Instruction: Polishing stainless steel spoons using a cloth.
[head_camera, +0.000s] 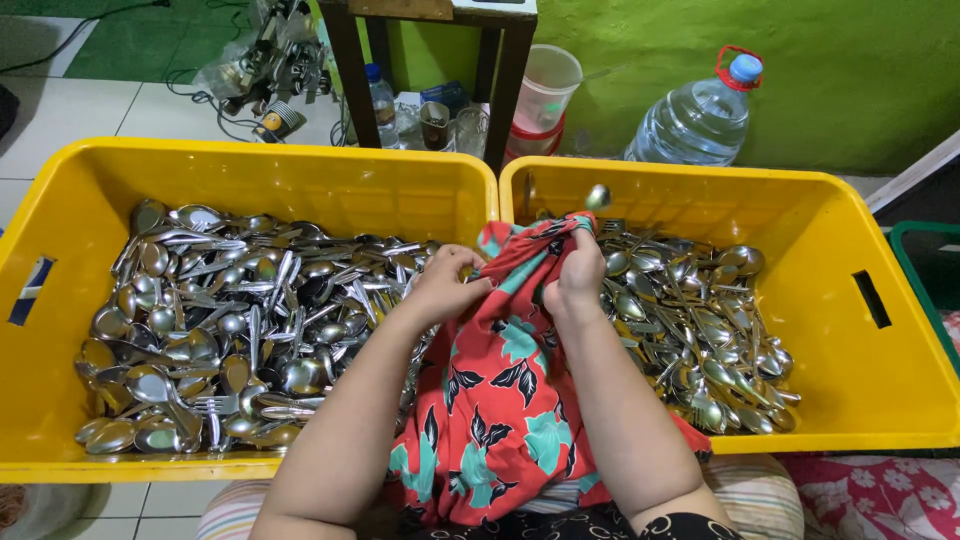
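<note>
My left hand (447, 283) grips a fold of a red cloth (500, 400) with teal and black leaf print. The cloth drapes down over my lap between two crates. My right hand (577, 275) is closed around the cloth's upper end, with a metal spoon (597, 197) wrapped in it; only the spoon's bowl sticks out above my fist. Both hands are raised over the gap where the two yellow crates meet. Part of each hand is hidden by the cloth.
The left yellow crate (60, 200) holds a heap of metal spoons and forks (220, 320). The right yellow crate (880, 380) holds several spoons (700, 330). Behind stand a large water bottle (700, 115), a plastic tub (545, 90), a small bottle (382, 100) and dark table legs (350, 70).
</note>
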